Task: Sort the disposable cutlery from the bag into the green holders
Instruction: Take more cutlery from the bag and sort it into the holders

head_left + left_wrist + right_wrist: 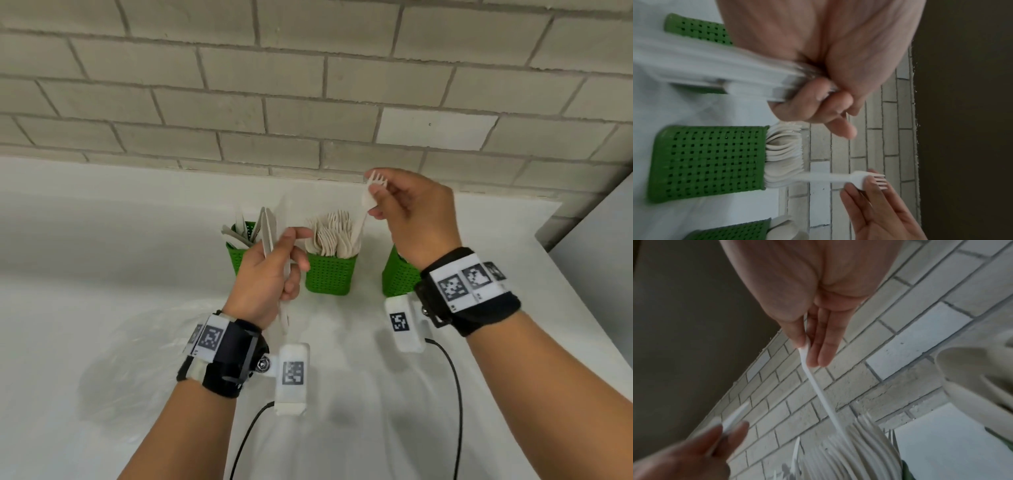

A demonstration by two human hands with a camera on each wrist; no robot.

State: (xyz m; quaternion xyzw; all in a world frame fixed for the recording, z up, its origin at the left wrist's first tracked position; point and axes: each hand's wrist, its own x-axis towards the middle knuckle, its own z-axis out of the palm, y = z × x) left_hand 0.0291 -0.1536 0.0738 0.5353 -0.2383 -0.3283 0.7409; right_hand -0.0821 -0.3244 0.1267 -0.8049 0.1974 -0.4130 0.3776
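Three green holders stand by the wall: the left one (236, 255) has knives, the middle one (329, 275) is packed with forks, the right one (399, 274) is half hidden behind my right wrist. My right hand (376, 202) pinches a white fork (371, 192) by its tined head, and the handle slants down into the middle holder (711, 162) among the forks. My left hand (294, 253) grips a bundle of white knives (269, 233), held upright in front of the left holder. In the right wrist view thumb and fingers (818, 344) clamp the fork (818, 389).
A crumpled clear plastic bag (137, 342) lies on the white table (102, 222) at my left. A brick wall (308, 85) runs close behind the holders. Spoons (972, 378) stick out of the right holder (735, 230). Cables hang from both wrist cameras.
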